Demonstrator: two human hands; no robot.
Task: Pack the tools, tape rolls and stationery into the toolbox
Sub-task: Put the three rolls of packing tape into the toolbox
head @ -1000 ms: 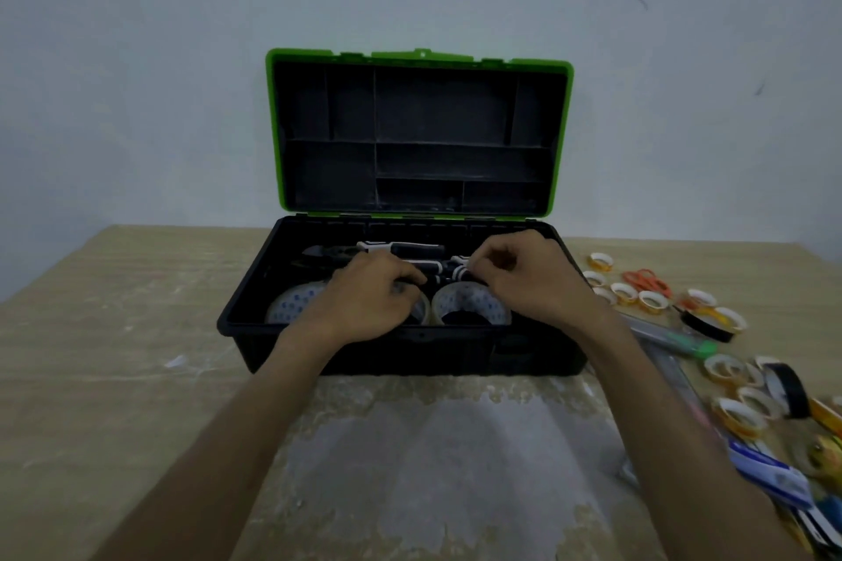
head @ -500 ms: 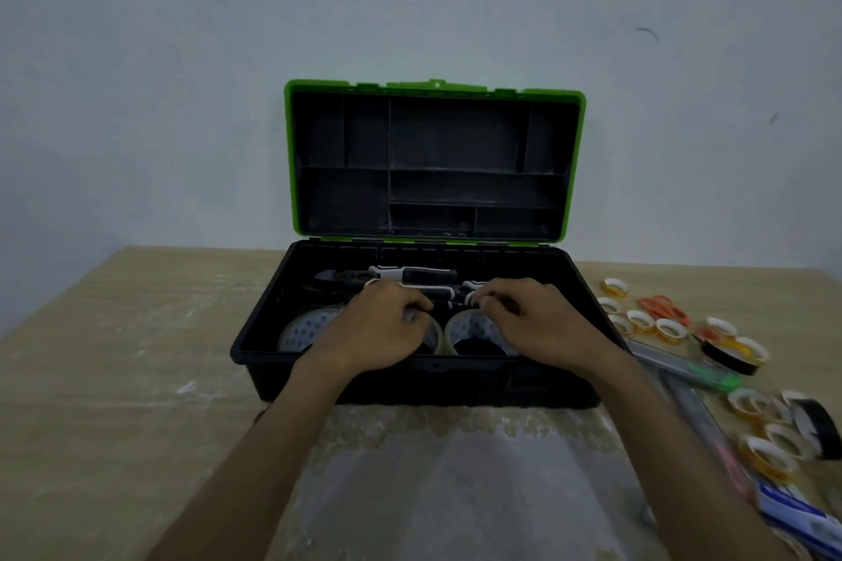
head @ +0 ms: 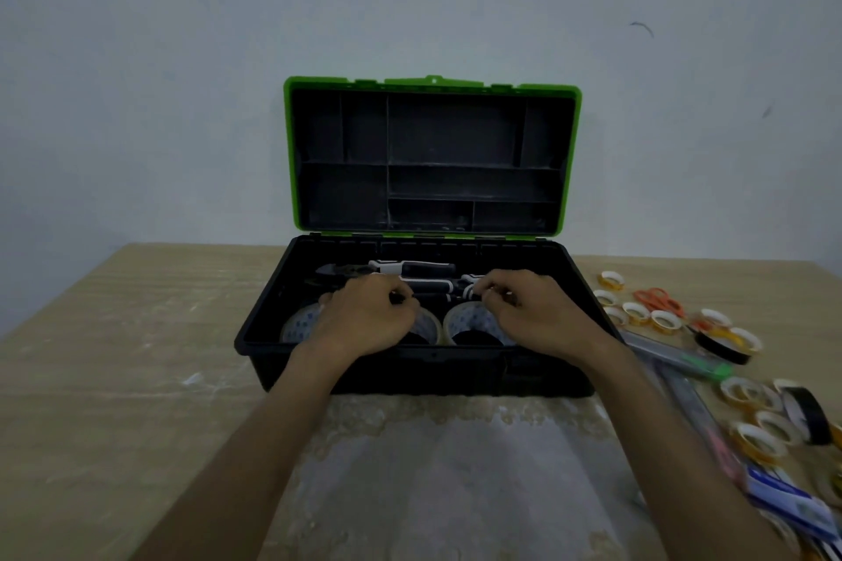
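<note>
The black toolbox [head: 255, 335] stands open in the middle of the table, its green lid [head: 433, 82] upright. Pliers [head: 410, 269] with black and white handles lie along its back. Large clear tape rolls stand on edge along the front: one at the left [head: 298, 326] and one at the right [head: 469, 319]. My left hand [head: 369, 319] is curled over a middle roll, of which only the edge [head: 428, 326] shows. My right hand [head: 537, 314] pinches the top of the right roll, close to the pliers' handles.
Right of the box lie several small yellow tape rolls [head: 635, 312], orange scissors [head: 658, 298], a black tape roll [head: 806, 412], a green-tipped pen [head: 692, 367], a clear ruler [head: 688, 401] and blue-white stationery [head: 788, 497]. A wall stands close behind the box.
Both hands stay inside the toolbox over the tape rolls. My right fingers have come down from the pliers' handles onto the right roll. The view has tilted up, so the box sits lower.
</note>
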